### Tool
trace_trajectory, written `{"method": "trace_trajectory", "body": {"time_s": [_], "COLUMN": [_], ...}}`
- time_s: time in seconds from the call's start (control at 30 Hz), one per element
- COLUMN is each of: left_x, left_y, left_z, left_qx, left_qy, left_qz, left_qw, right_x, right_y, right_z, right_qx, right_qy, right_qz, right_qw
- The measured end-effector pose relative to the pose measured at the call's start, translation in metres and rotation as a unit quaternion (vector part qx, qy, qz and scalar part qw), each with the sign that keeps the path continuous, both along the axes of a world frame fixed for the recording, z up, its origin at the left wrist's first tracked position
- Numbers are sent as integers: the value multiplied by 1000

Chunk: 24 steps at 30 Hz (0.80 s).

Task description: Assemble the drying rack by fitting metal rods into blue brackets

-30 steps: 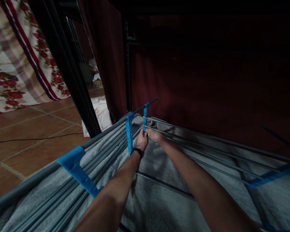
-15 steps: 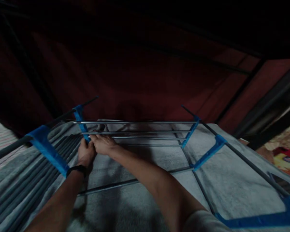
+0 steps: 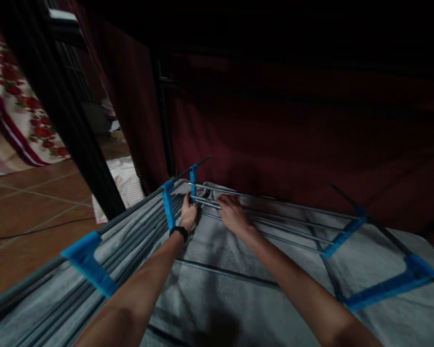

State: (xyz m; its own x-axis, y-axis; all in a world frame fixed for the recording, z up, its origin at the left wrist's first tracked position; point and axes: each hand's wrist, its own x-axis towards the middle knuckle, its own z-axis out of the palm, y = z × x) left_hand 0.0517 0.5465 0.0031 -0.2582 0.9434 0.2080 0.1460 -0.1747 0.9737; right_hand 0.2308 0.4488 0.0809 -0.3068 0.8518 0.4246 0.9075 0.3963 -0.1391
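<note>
A rack of grey metal tubes and blue plastic brackets lies over a grey blanket (image 3: 238, 308). At its far left corner my left hand (image 3: 189, 214), with a dark band on the wrist, is closed on the small blue bracket (image 3: 193, 180). My right hand (image 3: 233, 212) curls its fingers round the thin metal rods (image 3: 292, 222), a short way right of that bracket. Those rods run across to another blue bracket (image 3: 343, 237) on the right. My fingers partly hide where the rods meet the left bracket.
More blue brackets stand along the left tube (image 3: 130, 212), beside several loose-looking grey tubes (image 3: 130, 274). A dark red curtain (image 3: 275, 144) hangs behind. On the left are a black post (image 3: 72, 120), a tiled floor (image 3: 39, 197) with a cable, and a flowered cloth (image 3: 32, 111).
My view has turned left, showing the floor and post. My right hand has moved right along the rods, away from my left hand, which stays at the corner bracket.
</note>
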Motion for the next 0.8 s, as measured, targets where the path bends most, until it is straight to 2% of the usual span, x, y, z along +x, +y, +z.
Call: {"method": "trace_trajectory", "body": {"time_s": [0.23,0.4,0.5,0.7,0.8], "left_x": [-1,-1,-3,-7,-5], "left_y": [13,17,19,26,30], "left_z": [12,12,12,7,2], "left_qx": [41,52,60,86,97], "left_qy": [-37,-49,-50,-52,-91], "left_qz": [-28,-36,-35,-47,-48], "left_qw": [998,997,996,994,990], "right_x": [-23,-21,-17,-13,-12], "right_y": [39,51,55,51,49], "right_z": [6,8,10,19,22], "right_qx": [-123,-113,-131,-156,-165], "right_qy": [-77,-61,-59,-58,-54], "right_qz": [-35,-46,-48,-41,-44], "right_qw": [989,991,988,985,984]}}
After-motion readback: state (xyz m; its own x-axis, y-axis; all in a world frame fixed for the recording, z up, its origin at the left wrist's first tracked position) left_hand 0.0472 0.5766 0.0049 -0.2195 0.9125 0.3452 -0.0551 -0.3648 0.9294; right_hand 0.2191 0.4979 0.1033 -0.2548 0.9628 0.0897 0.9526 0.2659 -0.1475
